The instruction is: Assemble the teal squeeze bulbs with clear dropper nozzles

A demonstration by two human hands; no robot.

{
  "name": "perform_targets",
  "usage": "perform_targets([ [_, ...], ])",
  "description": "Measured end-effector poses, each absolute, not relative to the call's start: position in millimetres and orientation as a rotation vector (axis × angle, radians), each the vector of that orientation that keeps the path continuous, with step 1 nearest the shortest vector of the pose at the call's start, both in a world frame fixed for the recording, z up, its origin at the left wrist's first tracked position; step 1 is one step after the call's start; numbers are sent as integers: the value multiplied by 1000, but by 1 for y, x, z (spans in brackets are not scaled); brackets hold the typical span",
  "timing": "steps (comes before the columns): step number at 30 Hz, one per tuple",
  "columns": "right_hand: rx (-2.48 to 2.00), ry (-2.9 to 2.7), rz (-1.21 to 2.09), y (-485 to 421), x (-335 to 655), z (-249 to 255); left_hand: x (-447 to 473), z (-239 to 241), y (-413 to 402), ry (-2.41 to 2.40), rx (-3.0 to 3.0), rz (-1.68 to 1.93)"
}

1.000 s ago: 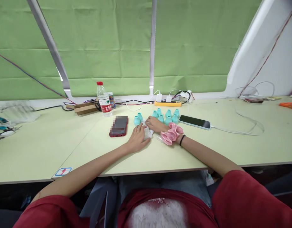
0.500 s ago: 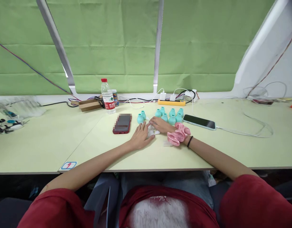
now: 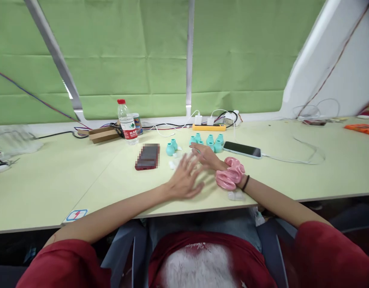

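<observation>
My left hand is over the table with its fingers spread and slightly blurred, and nothing shows in it. Beyond its fingertips lie small white pieces, too small to name. My right hand, a pink scrunchie on its wrist, reaches to the near side of several teal vase-shaped pieces. Its fingers are stretched out, partly overlapping the left hand's fingertips, and I see nothing held. Two more teal pieces stand apart to the left. A clear plastic piece lies beside the right wrist.
A dark red phone lies at left, and a charging phone at right. Behind stand a water bottle, a can, an open cardboard box and a yellow power strip with cables. An orange object lies far right.
My hands have come off the white pieces, which now show on the table. The left hand has drawn back towards me with fingers spread. The whole view has shifted a little.
</observation>
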State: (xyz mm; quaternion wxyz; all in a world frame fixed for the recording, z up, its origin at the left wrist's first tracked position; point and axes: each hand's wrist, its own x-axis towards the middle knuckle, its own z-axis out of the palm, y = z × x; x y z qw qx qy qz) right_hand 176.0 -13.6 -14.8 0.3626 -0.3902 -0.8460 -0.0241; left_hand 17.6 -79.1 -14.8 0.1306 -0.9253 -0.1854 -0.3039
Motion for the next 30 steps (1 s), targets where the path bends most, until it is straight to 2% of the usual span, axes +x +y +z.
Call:
perform_targets([
  [2, -1009, -2134, -93, -2, 176, -15, 35, -14, -95, -270, -2763, -761],
  [4, -1028, -2103, -93, 4, 177, -15, 55, -14, -105, -211, -2787, -743],
  [7, -1049, -2072, -79, 5, 183, -12, 82, -15, -109, 38, -2845, -491],
  [10, -1026, -2020, -98, 5, 192, -4, 95, -16, -106, 88, -2922, -312],
  [14, -994, -1945, -73, 4, 198, 0, 71, -18, -95, -149, -2961, -288],
  [19, -859, -2315, 3, -2, 179, -14, 15, -19, -66, -688, -2707, -307],
  [23, -821, -2479, 95, -9, 175, -24, -2, -16, -51, -752, -2652, -328],
  [30, -900, -2578, -183, -23, 199, -30, -3, -21, -34, -1023, -2628, -381],
])
